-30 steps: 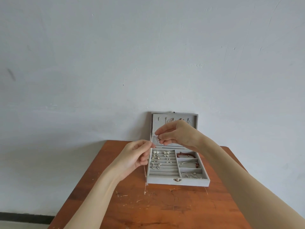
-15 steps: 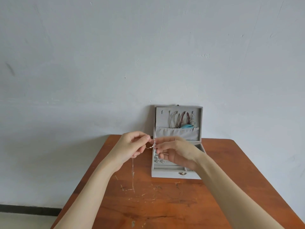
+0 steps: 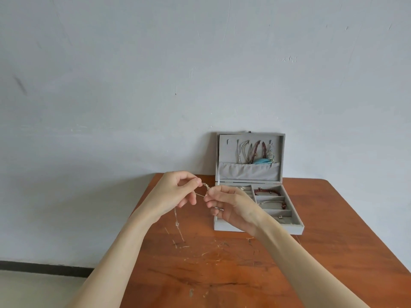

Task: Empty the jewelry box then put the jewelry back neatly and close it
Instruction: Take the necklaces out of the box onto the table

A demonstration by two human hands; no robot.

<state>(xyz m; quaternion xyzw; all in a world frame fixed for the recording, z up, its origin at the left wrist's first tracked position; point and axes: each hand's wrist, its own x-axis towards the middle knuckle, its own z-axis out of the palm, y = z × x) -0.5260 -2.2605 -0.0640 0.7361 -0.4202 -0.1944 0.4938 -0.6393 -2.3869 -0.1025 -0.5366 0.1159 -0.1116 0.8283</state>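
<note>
A grey jewelry box (image 3: 298, 227) stands open at the back of the wooden table (image 3: 333, 241), its lid upright against the wall. Necklaces (image 3: 255, 152) hang inside the lid above a fabric pocket. Bracelets (image 3: 266, 192) lie in the right compartments; my right arm hides the left ones. A thin silver chain (image 3: 178, 223) is pinched between my left hand (image 3: 173, 194) and my right hand (image 3: 231, 207), just left of the box. Its loose end dangles below my left hand, down to the tabletop.
The table's surface is scratched in front of the box. A pale wall stands right behind the table. The floor and a dark skirting line show at the lower left.
My right hand came away from the lid and down to meet my left hand. Both hands with the chain moved left, off the box. The view also shifted.
</note>
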